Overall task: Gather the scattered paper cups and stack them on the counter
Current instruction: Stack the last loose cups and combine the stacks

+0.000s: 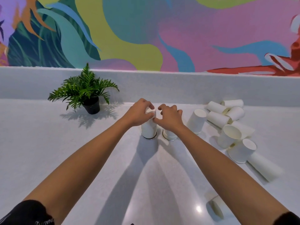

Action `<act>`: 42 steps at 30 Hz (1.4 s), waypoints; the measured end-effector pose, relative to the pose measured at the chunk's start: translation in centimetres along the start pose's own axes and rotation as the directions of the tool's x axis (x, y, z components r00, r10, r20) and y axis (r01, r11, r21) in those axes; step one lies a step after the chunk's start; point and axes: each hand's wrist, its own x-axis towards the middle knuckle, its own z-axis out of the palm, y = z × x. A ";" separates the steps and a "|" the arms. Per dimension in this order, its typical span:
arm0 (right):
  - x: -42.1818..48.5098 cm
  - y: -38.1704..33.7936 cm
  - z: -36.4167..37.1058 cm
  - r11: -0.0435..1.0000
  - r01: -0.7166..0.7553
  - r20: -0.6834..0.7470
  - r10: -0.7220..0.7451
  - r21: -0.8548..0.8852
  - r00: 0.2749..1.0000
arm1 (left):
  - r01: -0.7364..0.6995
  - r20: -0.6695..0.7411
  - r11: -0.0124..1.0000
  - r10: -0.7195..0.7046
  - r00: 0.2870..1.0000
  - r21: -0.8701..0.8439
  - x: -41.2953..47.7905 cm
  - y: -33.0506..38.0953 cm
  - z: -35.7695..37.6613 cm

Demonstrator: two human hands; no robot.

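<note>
A tall stack of upside-down white paper cups (149,129) stands on the white counter (68,151) at the middle. My left hand (139,113) grips its top cup. Just right of it stands a shorter upside-down stack (169,135), partly hidden under my right hand (170,116), whose fingers are curled close to the tall stack's top; whether it touches a cup I cannot tell. To the right lies a scattered heap of white cups (230,120), some upright, some upside down, some on their sides. One more cup (215,204) lies near my right forearm.
A small potted fern (86,93) in a black pot stands at the back left of the counter. A low white backsplash runs behind, with a colourful mural wall above. A long cup (263,166) lies on its side at the right.
</note>
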 end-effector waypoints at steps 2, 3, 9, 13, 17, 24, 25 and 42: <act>-0.7 0.6 -0.6 1.000 -0.004 -0.037 0.003 -0.007 0.999 | -0.037 -0.069 0.999 0.036 0.997 -0.011 -0.4 0.9 0.5; -1.3 1.1 -1.0 1.000 -0.008 -0.057 0.008 -0.011 0.998 | -0.061 -0.104 0.998 0.059 0.993 -0.012 -0.6 1.5 0.9; -5.7 5.7 -3.8 0.991 -0.067 -0.092 0.057 -0.113 0.994 | -0.227 -0.152 0.973 0.217 0.964 -0.049 -2.3 5.7 4.4; -9.1 9.2 -5.4 0.958 -0.213 0.052 0.227 -0.192 0.973 | -0.256 0.001 0.963 0.256 0.967 -0.083 -3.4 8.5 7.6; -12.7 13.3 -5.5 0.895 -0.359 0.290 0.429 -0.265 0.855 | -0.261 0.243 0.959 0.281 0.928 -0.111 -5.6 11.1 11.7; -18.4 17.7 -5.1 0.830 -0.484 0.421 0.558 -0.277 0.715 | -0.153 0.665 0.988 0.130 0.736 -0.023 -9.6 16.7 19.2; -18.9 17.9 -5.0 0.820 -0.509 0.426 0.572 -0.262 0.701 | -0.139 0.676 0.990 0.119 0.727 -0.024 -9.9 17.1 20.0; -15.2 21.1 -7.2 0.536 -0.554 0.284 0.505 0.637 0.815 | 0.232 0.442 0.807 0.040 0.896 -0.543 -4.3 16.5 19.1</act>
